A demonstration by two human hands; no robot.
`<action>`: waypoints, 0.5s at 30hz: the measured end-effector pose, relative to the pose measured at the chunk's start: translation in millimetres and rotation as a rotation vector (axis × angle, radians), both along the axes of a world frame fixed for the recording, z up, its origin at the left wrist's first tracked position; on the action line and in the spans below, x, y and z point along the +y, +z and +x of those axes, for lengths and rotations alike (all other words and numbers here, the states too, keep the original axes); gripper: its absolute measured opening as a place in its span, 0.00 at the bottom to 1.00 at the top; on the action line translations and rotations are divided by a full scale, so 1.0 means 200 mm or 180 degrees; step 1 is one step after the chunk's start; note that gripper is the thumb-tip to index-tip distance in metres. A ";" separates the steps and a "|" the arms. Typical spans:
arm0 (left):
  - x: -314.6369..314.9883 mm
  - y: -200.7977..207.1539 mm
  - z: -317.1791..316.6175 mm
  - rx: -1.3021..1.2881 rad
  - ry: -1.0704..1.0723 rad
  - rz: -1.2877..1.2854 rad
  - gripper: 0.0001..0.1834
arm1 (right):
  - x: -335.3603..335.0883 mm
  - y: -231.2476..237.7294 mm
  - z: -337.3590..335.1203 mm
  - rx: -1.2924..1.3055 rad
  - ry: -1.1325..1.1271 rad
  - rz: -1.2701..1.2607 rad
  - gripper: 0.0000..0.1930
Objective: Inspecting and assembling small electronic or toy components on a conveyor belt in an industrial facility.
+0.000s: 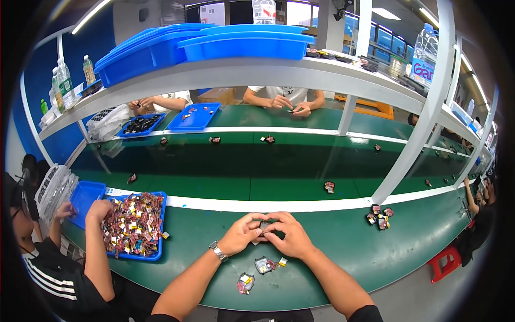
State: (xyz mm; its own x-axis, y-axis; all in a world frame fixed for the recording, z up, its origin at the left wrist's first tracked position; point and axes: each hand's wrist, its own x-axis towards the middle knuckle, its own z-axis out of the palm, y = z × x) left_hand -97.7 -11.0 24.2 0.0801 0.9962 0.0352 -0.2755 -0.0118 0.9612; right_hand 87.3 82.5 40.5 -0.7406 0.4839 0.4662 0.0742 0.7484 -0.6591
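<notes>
At a green counter, a left hand and a right hand together pinch a small dark part; two little assemblies lie toward the near edge.

And here's the small dark-rimmed piece | greyish middle showing | gripped, mostly covered, exact tilt unreadable | right there, lower centre of the frame!

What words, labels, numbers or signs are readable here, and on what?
I won't copy wording, only place it.
Right bottle: large letters on label.
Top bottle: red marks, too small.
Green-labelled bottle: too small to read.
White shirt: dark mark.
Held part, heaped parts: too small.
</notes>
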 end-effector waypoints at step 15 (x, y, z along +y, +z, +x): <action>0.02 -0.08 -0.02 -0.0547 0.0074 -0.0115 0.18 | -0.07 -0.04 -0.07 0.0631 -0.0536 0.0374 0.08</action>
State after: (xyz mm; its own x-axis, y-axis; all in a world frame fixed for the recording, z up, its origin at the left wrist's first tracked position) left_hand -101.3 -6.8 7.3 0.0529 0.9985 0.0104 -0.4359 0.0137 0.8999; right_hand 73.9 68.6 32.7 -0.5432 0.5264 0.6541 0.0823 0.8087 -0.5825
